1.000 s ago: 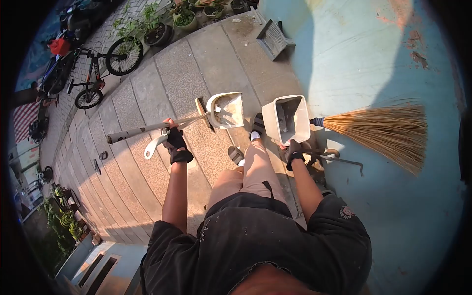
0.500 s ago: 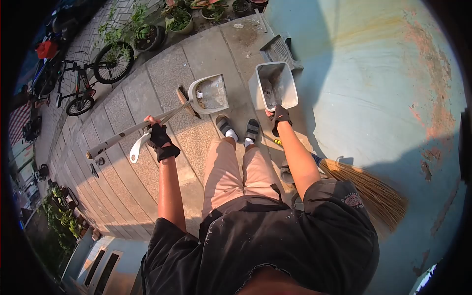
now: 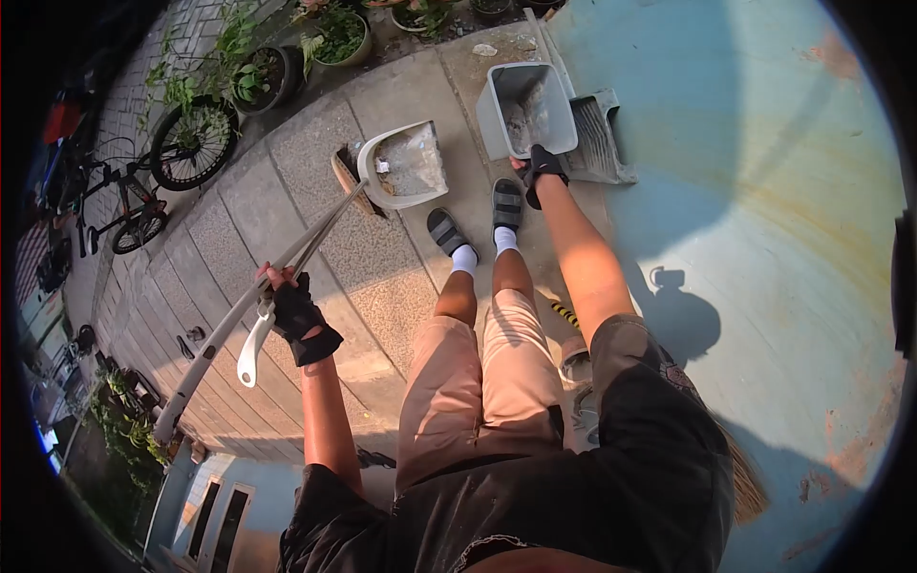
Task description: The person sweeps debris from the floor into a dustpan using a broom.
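The gloved left hand (image 3: 298, 320) is closed around two long handles, carrying a dustpan (image 3: 403, 164) at eleven o'clock. The gloved right hand (image 3: 542, 170) pinches the rim of a bin (image 3: 501, 110) at twelve o'clock, beside the blue wall (image 3: 745, 191).

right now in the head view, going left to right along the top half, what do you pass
bicycle -> potted plant -> brush head -> dustpan -> grey bin, gripped by the right hand -> grey tray against the blue wall
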`<state>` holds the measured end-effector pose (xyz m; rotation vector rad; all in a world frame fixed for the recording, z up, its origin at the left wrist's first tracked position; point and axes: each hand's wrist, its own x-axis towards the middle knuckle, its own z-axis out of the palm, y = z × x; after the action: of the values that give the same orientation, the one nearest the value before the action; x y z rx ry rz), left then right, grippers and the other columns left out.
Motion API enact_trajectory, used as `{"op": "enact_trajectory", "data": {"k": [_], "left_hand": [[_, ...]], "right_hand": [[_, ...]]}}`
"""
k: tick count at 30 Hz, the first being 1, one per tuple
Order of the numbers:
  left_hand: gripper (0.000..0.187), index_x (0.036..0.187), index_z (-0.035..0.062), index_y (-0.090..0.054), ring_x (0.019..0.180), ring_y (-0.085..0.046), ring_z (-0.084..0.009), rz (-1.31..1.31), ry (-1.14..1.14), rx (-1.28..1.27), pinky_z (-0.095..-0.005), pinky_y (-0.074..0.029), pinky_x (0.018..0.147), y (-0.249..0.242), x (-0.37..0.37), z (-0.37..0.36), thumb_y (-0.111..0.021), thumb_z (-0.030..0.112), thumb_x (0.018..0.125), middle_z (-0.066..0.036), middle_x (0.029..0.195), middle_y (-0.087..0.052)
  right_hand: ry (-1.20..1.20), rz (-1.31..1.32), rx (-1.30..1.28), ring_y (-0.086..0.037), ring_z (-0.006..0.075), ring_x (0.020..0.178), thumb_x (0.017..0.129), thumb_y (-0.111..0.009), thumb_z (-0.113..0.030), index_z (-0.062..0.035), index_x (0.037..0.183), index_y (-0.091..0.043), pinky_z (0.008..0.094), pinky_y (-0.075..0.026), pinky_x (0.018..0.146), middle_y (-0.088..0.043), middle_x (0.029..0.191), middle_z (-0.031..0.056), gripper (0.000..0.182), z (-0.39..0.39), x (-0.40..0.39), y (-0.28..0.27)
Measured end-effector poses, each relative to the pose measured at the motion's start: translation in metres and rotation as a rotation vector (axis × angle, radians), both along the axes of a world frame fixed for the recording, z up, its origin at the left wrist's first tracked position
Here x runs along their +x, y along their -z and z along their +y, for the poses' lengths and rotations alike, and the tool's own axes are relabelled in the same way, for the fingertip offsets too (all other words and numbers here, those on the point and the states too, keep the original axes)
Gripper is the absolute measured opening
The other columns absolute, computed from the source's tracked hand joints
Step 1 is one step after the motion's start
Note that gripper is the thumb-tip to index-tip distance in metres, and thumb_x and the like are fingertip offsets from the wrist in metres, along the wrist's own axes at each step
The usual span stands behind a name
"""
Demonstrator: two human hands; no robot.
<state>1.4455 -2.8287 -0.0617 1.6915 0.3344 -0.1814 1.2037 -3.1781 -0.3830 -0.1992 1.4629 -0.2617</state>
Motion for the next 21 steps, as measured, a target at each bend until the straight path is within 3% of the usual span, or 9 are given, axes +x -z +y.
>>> {"op": "enact_trajectory", "data": {"k": [4,5,8,13,16,18,20,21], "left_hand": [[0.025,0.114,0.0102,-0.055,0.073,-0.054,-0.0078,-0.008,0.014,-0.018,-0.0277,-0.046,0.066,0.013,0.007,-0.005,-0.057,0.024,0.094,-0.003,0.081,-0.059],[0.025,0.115,0.0093,-0.054,0.074,-0.054,-0.0082,0.004,0.002,-0.006,-0.0283,-0.046,0.067,0.014,0.007,-0.007,-0.056,0.024,0.094,-0.004,0.082,-0.059],[0.027,0.116,0.0071,-0.053,0.076,-0.055,-0.0105,0.023,-0.026,0.039,-0.031,-0.048,0.071,0.019,0.008,-0.01,-0.055,0.023,0.094,-0.004,0.08,-0.058],[0.029,0.117,0.0068,-0.052,0.082,-0.057,-0.0127,0.029,-0.041,-0.014,-0.0331,-0.05,0.072,0.024,0.004,-0.017,-0.056,0.025,0.094,-0.002,0.075,-0.052],[0.028,0.116,0.0075,-0.052,0.081,-0.056,-0.0114,0.039,0.018,-0.015,-0.0317,-0.05,0.07,0.027,0.002,-0.008,-0.056,0.024,0.094,-0.002,0.077,-0.055],[0.028,0.116,0.0075,-0.052,0.08,-0.056,-0.0105,0.056,-0.026,0.044,-0.031,-0.05,0.07,0.021,-0.001,-0.021,-0.056,0.024,0.094,-0.002,0.078,-0.056],[0.028,0.115,0.007,-0.052,0.074,-0.055,-0.0079,0.071,-0.055,0.099,-0.0277,-0.049,0.066,0.014,-0.003,-0.022,-0.057,0.024,0.093,-0.003,0.08,-0.059],[0.028,0.114,0.0065,-0.052,0.071,-0.054,-0.0077,0.056,-0.041,0.085,-0.0264,-0.048,0.064,0.01,-0.002,-0.022,-0.057,0.024,0.093,-0.003,0.08,-0.059]], "right_hand": [[0.15,-0.078,0.046,-0.063,0.04,0.085,0.092,-0.044,-0.017,0.0019,0.115,-0.047,0.0457,-0.055,0.068,-0.059,0.105,0.0242,0.031,-0.032,0.043,0.066],[0.152,-0.079,0.051,-0.059,0.0416,0.094,0.091,-0.045,-0.015,0.0014,0.117,-0.046,0.0493,-0.054,0.074,-0.056,0.112,0.0246,0.031,-0.037,0.05,0.077],[0.28,-0.129,0.104,-0.056,0.0411,0.101,0.091,-0.045,-0.012,-0.0004,0.119,-0.046,0.0508,-0.053,0.079,-0.053,0.117,0.0229,0.031,-0.05,0.072,0.108],[0.51,-0.114,0.226,-0.053,0.0379,0.11,0.092,-0.05,-0.01,-0.0051,0.121,-0.048,0.0591,-0.047,0.088,-0.051,0.127,0.0168,0.03,-0.048,0.077,0.121],[0.523,-0.045,0.265,-0.053,0.0355,0.11,0.093,-0.048,-0.018,-0.0051,0.122,-0.048,0.0564,-0.046,0.09,-0.05,0.127,0.0169,0.032,-0.037,0.072,0.114],[0.343,0.059,0.304,-0.055,0.0338,0.096,0.092,-0.052,-0.031,-0.0013,0.112,-0.046,0.0533,-0.045,0.087,-0.052,0.107,0.0162,0.037,-0.016,0.053,0.15],[-0.027,0.133,0.175,-0.059,0.0334,0.102,0.093,-0.046,-0.026,-0.0017,0.125,-0.04,0.0484,-0.047,0.083,-0.055,0.121,0.0176,0.042,0.002,0.043,0.105],[-0.06,0.088,0.134,-0.058,0.0326,0.1,0.091,-0.048,-0.027,-0.0018,0.12,-0.042,0.0488,-0.047,0.083,-0.056,0.115,0.0173,0.039,0.014,0.046,0.067]]}}
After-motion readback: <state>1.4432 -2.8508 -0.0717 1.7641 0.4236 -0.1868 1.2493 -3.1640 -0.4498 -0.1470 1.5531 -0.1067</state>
